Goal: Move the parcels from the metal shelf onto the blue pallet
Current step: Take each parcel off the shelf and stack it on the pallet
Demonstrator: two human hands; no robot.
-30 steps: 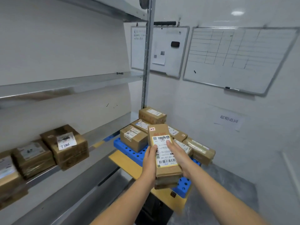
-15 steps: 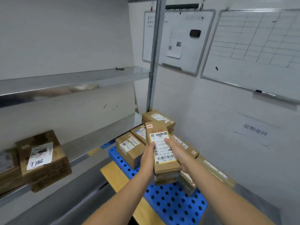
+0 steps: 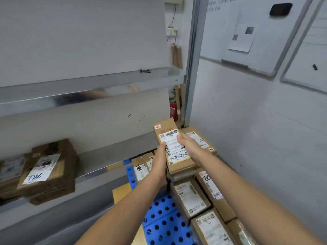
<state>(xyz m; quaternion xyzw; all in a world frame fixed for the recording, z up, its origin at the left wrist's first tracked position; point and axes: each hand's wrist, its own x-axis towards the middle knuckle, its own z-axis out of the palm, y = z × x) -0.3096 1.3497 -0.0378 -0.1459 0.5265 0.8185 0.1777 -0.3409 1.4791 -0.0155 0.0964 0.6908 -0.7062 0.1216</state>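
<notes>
Parcel (image 3: 177,153), one, gripped between left hand (image 3: 160,162) and right hand (image 3: 190,145) above one blue pallet (image 3: 161,219)

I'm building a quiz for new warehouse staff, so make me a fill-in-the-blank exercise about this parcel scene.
1. The long parcel is gripped by ____ of the person's hands, left hand and right hand.
2. The perforated pallet below it is ____ in colour.
3. The metal shelf holds a taped parcel on the person's ____ side.
Missing words: both, blue, left.
</notes>
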